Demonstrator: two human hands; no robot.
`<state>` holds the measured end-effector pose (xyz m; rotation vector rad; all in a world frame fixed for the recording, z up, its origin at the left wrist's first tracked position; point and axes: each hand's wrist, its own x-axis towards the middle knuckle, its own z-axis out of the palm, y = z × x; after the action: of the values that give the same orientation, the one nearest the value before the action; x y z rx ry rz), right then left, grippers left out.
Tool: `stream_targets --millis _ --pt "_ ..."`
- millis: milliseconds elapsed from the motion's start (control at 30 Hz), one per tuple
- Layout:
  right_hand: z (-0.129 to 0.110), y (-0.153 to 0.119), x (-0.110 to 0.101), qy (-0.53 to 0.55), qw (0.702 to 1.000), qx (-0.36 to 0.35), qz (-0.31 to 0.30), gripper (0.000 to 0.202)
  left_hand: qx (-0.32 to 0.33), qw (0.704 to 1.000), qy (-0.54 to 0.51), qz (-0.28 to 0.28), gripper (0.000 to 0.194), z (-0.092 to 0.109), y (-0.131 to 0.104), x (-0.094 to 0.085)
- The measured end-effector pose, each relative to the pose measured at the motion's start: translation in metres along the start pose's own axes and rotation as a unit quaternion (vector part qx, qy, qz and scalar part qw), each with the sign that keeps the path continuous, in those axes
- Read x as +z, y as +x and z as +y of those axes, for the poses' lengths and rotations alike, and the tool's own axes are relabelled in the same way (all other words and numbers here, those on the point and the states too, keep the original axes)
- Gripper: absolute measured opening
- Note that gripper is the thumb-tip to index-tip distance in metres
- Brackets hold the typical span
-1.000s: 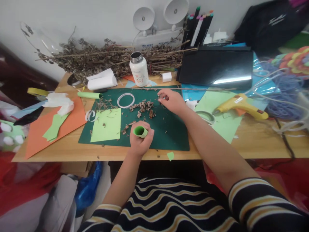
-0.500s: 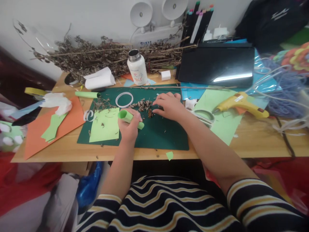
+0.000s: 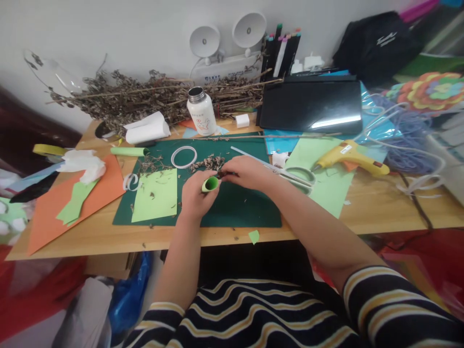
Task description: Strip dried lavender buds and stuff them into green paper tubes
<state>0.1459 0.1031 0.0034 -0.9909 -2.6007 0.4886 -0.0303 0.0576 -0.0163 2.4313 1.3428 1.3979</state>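
My left hand (image 3: 195, 197) is wrapped round a rolled green paper tube (image 3: 210, 183), whose open end faces me. Close beside the tube, my right hand (image 3: 248, 171) pinches some dark dried leaves (image 3: 222, 174) between thumb and fingers. Just behind both hands, a small heap of dried leaves (image 3: 208, 162) lies on the dark green cutting mat (image 3: 250, 208). A square of light green paper (image 3: 155, 200) with leaf crumbs on it is to the left. Beyond the left hand sits a white ring (image 3: 184, 157), seemingly a tape roll. Scissors (image 3: 302, 179) rest right of my right wrist.
A yellow glue gun (image 3: 350, 157) lies on green paper at the right. An open white bottle (image 3: 202, 113) stands at the back before a bundle of dried branches (image 3: 145, 94). Orange paper (image 3: 43, 220) is at the left, a black laptop-like slab (image 3: 311, 104) at the back right.
My right hand has moved left from the leaf heap to the tube, now with leaves in its fingers. The left hand has turned the tube's opening to the right. The view has shifted slightly.
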Motion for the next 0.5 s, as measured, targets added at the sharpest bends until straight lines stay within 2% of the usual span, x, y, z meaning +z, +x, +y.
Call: stream_targets --millis 167,267,367,500 --pt "-0.011 -0.003 -0.006 0.071 0.996 -0.037 0.034 0.015 0.045 0.998 -0.027 0.02 0.029 0.0 0.003 0.001" --pt "-0.015 -0.004 -0.006 0.086 0.994 -0.057 0.047 0.016 0.046 0.998 -0.034 0.021 0.022 0.001 0.003 0.001" --pt "-0.016 -0.005 -0.006 0.102 0.992 -0.055 0.051 0.017 0.021 0.998 -0.042 0.049 0.009 0.002 0.001 0.001" --pt "-0.013 -0.005 -0.008 0.138 0.987 -0.041 0.069 0.015 -0.048 0.991 -0.094 0.084 0.004 0.003 -0.003 0.002"
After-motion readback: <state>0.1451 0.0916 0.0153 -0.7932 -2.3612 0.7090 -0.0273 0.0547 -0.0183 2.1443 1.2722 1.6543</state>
